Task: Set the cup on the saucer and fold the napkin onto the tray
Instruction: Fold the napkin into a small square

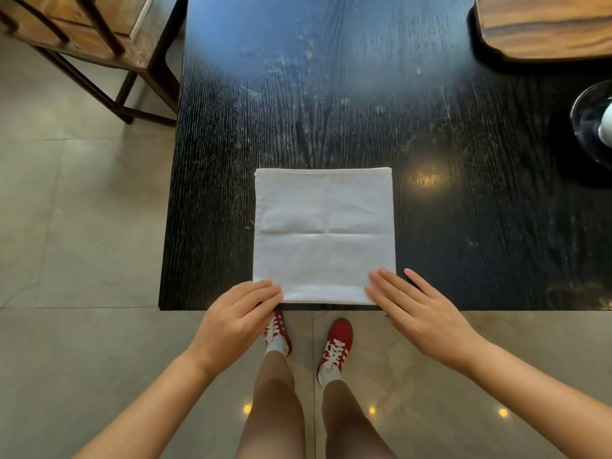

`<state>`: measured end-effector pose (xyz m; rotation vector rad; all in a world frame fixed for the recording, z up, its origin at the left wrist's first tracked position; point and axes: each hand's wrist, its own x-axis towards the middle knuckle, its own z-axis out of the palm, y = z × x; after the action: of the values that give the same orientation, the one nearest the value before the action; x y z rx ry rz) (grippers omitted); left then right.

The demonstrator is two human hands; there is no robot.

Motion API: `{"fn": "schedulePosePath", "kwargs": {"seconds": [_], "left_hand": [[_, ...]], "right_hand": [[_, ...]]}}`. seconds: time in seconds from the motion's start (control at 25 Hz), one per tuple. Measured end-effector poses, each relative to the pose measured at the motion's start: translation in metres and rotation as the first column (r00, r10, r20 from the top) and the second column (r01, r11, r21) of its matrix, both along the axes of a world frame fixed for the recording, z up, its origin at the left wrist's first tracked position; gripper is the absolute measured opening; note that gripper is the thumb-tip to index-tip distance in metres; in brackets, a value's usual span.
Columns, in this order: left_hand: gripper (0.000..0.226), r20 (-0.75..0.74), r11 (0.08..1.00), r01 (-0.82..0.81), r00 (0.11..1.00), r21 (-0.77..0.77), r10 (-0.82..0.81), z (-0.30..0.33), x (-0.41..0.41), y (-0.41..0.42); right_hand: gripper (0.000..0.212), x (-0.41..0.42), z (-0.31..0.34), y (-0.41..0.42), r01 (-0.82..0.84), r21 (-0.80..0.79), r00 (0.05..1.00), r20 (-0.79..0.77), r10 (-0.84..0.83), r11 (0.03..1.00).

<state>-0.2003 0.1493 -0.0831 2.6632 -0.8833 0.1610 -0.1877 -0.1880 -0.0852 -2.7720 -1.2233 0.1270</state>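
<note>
In the upper left of the frame a wooden chair (82,38) stands on the tiled floor beside the dark table (463,210). At the lower centre the white napkin (323,233) lies flat near the table's near edge, roughly square, with 1 faint horizontal crease across its middle. The left hand (235,321) rests at the napkin's lower left corner, fingers curled close together on the hem, though I cannot tell whether they pinch the cloth. The right hand (420,313) lies flat at the lower right corner, fingers spread, holding nothing. The step in hand looks like a fold: both corners should be pinched and carried together to the far edge, so the hems meet squarely and the fold is then pressed flat. At the upper right a wooden tray (546,28) sits well apart from the napkin; a glass saucer (589,120) with something white on it shows at the right edge.
</note>
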Motion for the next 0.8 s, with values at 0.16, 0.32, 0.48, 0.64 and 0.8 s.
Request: {"fn": "schedulePosePath", "kwargs": {"seconds": [0.16, 0.32, 0.48, 0.64, 0.8], "left_hand": [[0.021, -0.005, 1.000, -0.014, 1.000, -0.025, 0.014, -0.005, -0.003, 0.001], [0.017, -0.010, 0.998, -0.007, 1.000, -0.060, 0.006, -0.003, -0.008, -0.001], [0.023, -0.044, 0.988, -0.051, 0.998, -0.147, 0.045, 0.009, -0.004, -0.001], [0.034, -0.119, 0.978, -0.070, 0.992, -0.196, 0.047, 0.023, -0.003, 0.003], [0.025, -0.185, 0.951, -0.172, 0.975, -0.257, 0.127, 0.040, 0.006, -0.001]], "right_hand": [[0.058, 0.005, 0.001, -0.007, -0.036, 0.105, 0.997, 0.067, 0.029, 0.994], [0.034, 0.000, 0.000, -0.008, -0.065, 0.208, 0.990, 0.139, 0.037, 0.976], [0.025, -0.003, 0.006, -0.007, 0.008, 0.312, 0.994, 0.100, -0.041, 0.950], [0.021, -0.008, 0.021, -0.007, 0.109, 0.366, 0.992, 0.021, -0.125, 0.924], [0.032, -0.003, 0.045, 0.001, 0.314, 0.446, 0.949, -0.135, -0.283, 0.838]]}}
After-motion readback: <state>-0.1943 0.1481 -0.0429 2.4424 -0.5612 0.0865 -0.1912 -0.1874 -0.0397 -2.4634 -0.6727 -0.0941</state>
